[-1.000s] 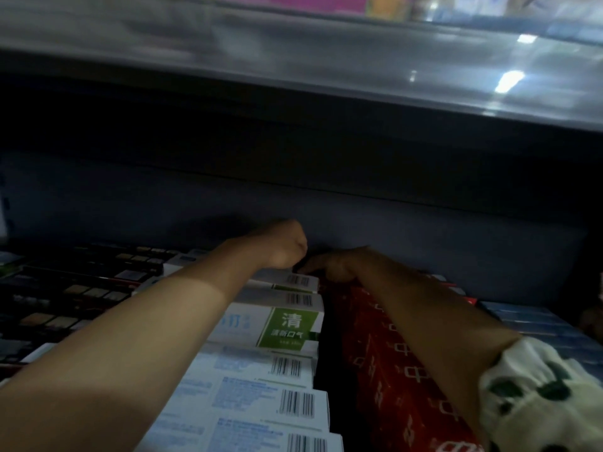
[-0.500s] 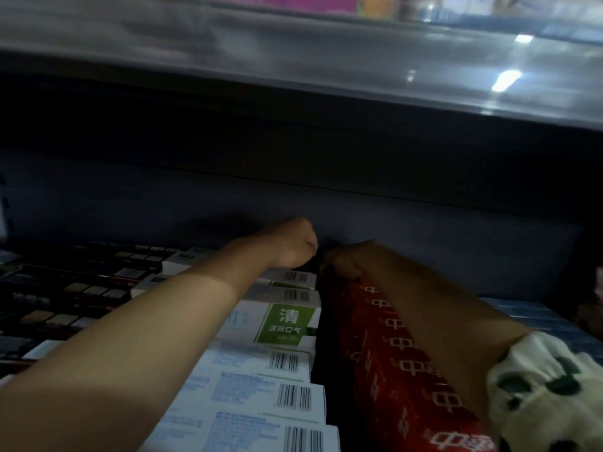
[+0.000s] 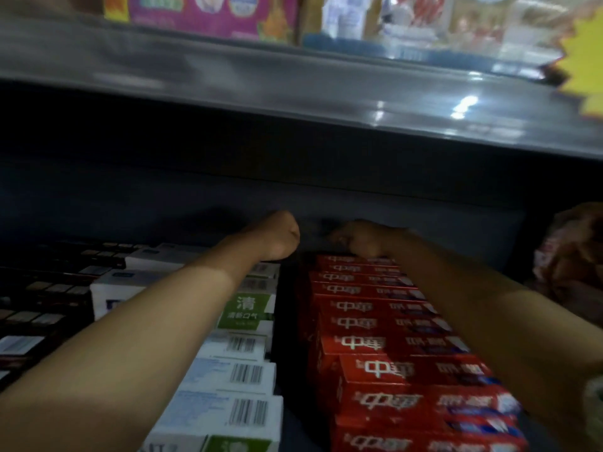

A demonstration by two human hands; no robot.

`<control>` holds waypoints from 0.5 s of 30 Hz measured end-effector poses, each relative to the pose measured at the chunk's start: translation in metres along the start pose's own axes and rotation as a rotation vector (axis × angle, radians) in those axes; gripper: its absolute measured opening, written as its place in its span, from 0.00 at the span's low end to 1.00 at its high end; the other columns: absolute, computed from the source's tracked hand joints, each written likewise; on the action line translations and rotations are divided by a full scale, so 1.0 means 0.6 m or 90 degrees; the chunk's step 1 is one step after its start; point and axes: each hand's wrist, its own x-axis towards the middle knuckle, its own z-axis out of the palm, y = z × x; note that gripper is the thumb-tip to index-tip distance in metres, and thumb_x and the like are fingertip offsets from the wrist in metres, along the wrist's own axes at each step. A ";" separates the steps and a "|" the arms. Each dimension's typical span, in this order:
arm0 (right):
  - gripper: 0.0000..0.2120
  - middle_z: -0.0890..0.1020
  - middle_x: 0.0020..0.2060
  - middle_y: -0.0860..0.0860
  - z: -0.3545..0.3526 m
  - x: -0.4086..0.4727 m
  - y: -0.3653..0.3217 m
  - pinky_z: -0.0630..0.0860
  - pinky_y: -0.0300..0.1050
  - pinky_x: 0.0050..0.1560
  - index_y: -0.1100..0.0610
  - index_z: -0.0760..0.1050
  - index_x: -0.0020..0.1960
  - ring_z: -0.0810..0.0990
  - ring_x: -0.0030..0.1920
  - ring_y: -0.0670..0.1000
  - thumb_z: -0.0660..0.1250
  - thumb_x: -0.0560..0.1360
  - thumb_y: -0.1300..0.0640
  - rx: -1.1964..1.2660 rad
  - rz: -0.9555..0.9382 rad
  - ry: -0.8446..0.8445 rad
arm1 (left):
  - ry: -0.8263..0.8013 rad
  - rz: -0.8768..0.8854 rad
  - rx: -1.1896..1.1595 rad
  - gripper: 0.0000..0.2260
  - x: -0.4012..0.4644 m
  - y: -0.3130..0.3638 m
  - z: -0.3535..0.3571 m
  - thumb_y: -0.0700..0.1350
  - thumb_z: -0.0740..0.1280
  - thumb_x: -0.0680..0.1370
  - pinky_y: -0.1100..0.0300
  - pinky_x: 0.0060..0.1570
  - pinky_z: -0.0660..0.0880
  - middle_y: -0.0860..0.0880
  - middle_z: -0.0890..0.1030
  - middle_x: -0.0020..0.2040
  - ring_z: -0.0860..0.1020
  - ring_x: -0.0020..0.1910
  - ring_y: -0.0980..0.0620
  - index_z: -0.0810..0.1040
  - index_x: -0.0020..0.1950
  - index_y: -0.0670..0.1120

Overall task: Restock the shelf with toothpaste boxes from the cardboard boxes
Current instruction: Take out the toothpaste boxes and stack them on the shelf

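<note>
A row of red toothpaste boxes (image 3: 385, 347) runs from front to back on the dark shelf. My right hand (image 3: 362, 239) lies on the rearmost red box, fingers curled over its far end. To the left is a row of white and green toothpaste boxes (image 3: 241, 370). My left hand (image 3: 280, 236) reaches over that row to the back wall. It looks like a fist with the fingers bent down out of sight, so I cannot tell whether it holds anything. The two hands are a little apart.
A dark gap (image 3: 287, 337) separates the two rows. Black boxes (image 3: 49, 288) fill the shelf at the left. The upper shelf's grey edge (image 3: 293, 93) hangs close overhead, with a yellow tag (image 3: 584, 60). A pinkish packet (image 3: 574, 256) sits at far right.
My right hand has moved from the white row's rear onto the back of the red row. The gap between the rows is wider. My left hand has barely moved.
</note>
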 end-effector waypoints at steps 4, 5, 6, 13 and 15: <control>0.21 0.72 0.66 0.43 -0.007 -0.069 0.065 0.69 0.49 0.67 0.41 0.72 0.67 0.74 0.62 0.50 0.59 0.77 0.37 0.117 0.064 0.041 | 0.008 -0.021 -0.038 0.19 -0.008 0.029 0.021 0.34 0.58 0.76 0.61 0.31 0.61 0.48 0.65 0.27 0.65 0.27 0.51 0.62 0.26 0.45; 0.21 0.72 0.66 0.42 -0.009 -0.084 0.080 0.68 0.52 0.67 0.41 0.72 0.67 0.73 0.63 0.50 0.58 0.76 0.36 0.108 0.069 0.043 | 0.007 -0.032 -0.045 0.19 -0.010 0.035 0.028 0.34 0.58 0.76 0.61 0.30 0.61 0.48 0.66 0.27 0.65 0.27 0.52 0.63 0.26 0.45; 0.20 0.72 0.64 0.44 -0.010 -0.096 0.093 0.68 0.54 0.68 0.44 0.73 0.65 0.73 0.63 0.51 0.57 0.78 0.39 0.105 0.071 0.040 | 0.008 -0.042 -0.047 0.18 -0.012 0.039 0.035 0.35 0.58 0.77 0.61 0.31 0.61 0.48 0.67 0.28 0.65 0.28 0.52 0.64 0.27 0.45; 0.22 0.71 0.68 0.53 0.018 -0.126 0.147 0.66 0.54 0.69 0.56 0.68 0.69 0.71 0.66 0.54 0.52 0.82 0.45 0.163 0.114 -0.025 | 0.047 -0.143 -0.125 0.07 -0.020 0.046 0.071 0.40 0.60 0.80 0.56 0.46 0.73 0.40 0.79 0.51 0.78 0.50 0.41 0.78 0.47 0.41; 0.25 0.70 0.69 0.54 0.028 -0.126 0.150 0.65 0.52 0.69 0.56 0.65 0.71 0.71 0.66 0.54 0.49 0.82 0.43 0.162 0.121 -0.031 | 0.055 -0.155 -0.146 0.08 -0.023 0.047 0.078 0.40 0.60 0.79 0.56 0.48 0.73 0.39 0.79 0.53 0.78 0.53 0.40 0.78 0.49 0.40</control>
